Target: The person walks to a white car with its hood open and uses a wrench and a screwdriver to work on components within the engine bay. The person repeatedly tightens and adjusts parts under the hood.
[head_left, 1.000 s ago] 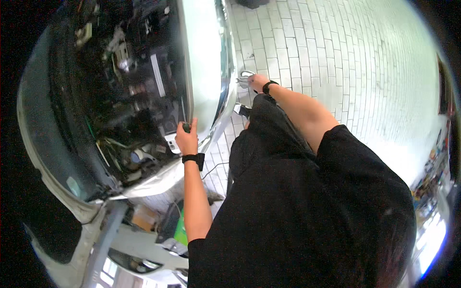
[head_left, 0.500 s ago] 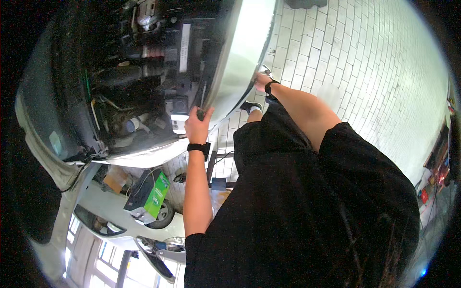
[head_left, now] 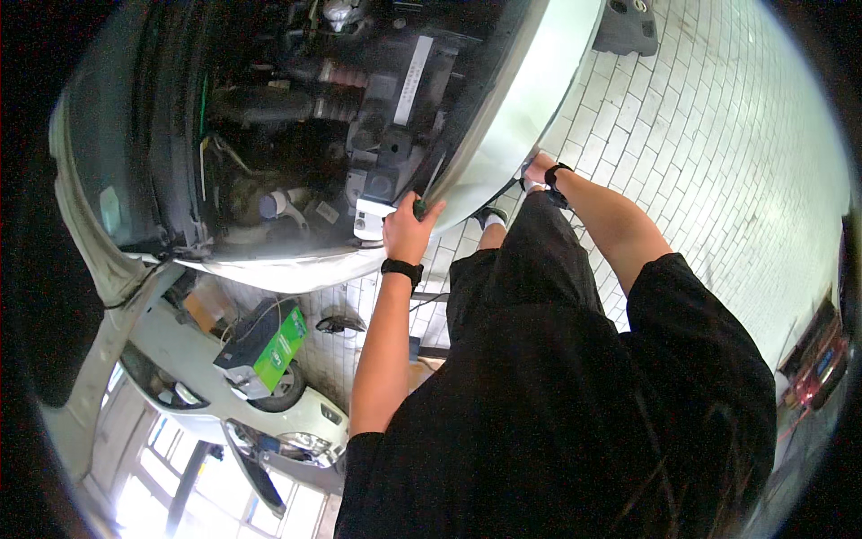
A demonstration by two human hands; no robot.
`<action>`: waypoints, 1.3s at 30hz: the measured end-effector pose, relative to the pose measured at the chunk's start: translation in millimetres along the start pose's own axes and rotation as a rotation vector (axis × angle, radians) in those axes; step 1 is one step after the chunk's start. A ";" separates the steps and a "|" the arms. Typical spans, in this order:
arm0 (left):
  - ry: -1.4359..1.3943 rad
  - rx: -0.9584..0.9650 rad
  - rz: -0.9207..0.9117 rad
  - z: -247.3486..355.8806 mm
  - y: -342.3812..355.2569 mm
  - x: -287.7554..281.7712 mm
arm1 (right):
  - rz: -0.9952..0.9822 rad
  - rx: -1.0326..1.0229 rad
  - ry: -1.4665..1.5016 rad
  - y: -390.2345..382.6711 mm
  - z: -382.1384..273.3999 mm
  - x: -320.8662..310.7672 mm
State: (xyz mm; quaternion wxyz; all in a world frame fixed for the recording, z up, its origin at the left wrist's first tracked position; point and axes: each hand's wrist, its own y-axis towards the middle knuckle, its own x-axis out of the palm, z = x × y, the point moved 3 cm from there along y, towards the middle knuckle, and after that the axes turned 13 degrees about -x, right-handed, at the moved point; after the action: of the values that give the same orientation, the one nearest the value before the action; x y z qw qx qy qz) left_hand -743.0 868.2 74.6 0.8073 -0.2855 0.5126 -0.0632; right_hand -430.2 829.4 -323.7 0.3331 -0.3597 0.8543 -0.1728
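At the front of a car with its engine bay [head_left: 269, 135] exposed, my left hand [head_left: 409, 232] is closed round the dark green handle of a screwdriver [head_left: 419, 208]. Its thin shaft points away along the gap behind the pale bumper [head_left: 512, 112]. Beside that hand sit a white-cased headlamp [head_left: 369, 221] and the black front crossmember [head_left: 395, 148] with a white label strip [head_left: 414, 81]. My right hand [head_left: 540, 168] is low at the bumper's outer edge, fingers curled and partly hidden. What it grips, if anything, does not show.
A dark plastic cover [head_left: 626, 27] lies on the white tiled floor [head_left: 664, 135] beyond the bumper. To the left, a green-and-grey box [head_left: 280, 346] stands near another white car [head_left: 314, 418]. A dark part [head_left: 339, 323] rests on the floor between the cars.
My view has shifted, so the car front and both hands sit farther right in the picture. More of the floor cover shows. The left hand keeps its grip on the screwdriver.
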 end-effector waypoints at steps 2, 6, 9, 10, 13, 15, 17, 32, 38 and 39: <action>0.007 -0.026 -0.003 -1.1 -0.9 0.8 | 0.014 0.249 0.559 -21.4 -24.2 -6.1; -0.042 0.002 0.035 1.1 -2.4 -0.1 | -0.060 0.245 0.218 -58.2 -99.8 -26.0; -0.067 0.015 0.042 1.4 -2.5 -0.5 | -0.086 0.098 -0.022 -65.2 -117.5 -32.6; -0.058 0.019 0.044 0.9 -2.2 -0.3 | -0.126 0.068 -0.077 -60.7 -110.6 -33.4; -0.037 0.030 0.063 -0.9 -2.0 1.2 | -0.071 -0.091 -0.110 -52.0 -74.4 -24.9; -0.039 0.028 0.057 -2.3 -1.0 2.5 | -0.235 -0.269 -0.530 -37.5 -51.9 -16.6; -0.024 -0.017 0.037 -3.7 0.0 3.8 | -0.085 -0.106 0.132 -34.3 -37.4 -12.0; -0.010 -0.076 -0.015 6.9 -4.9 -4.0 | 0.089 0.051 0.116 -43.1 -50.0 -12.3; 0.012 -0.105 -0.004 -1.1 -3.1 3.1 | 0.062 -0.038 0.101 -32.6 -70.3 6.0; 0.011 -0.129 -0.042 -2.3 -1.0 5.1 | 0.059 0.073 0.222 -36.2 -79.0 8.8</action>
State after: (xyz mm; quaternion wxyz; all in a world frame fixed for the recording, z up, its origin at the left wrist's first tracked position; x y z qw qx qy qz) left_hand -742.4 864.4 70.4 0.7830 -0.3471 0.5139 -0.0483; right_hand -471.5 802.7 -251.5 0.2544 -0.3007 0.8892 -0.2329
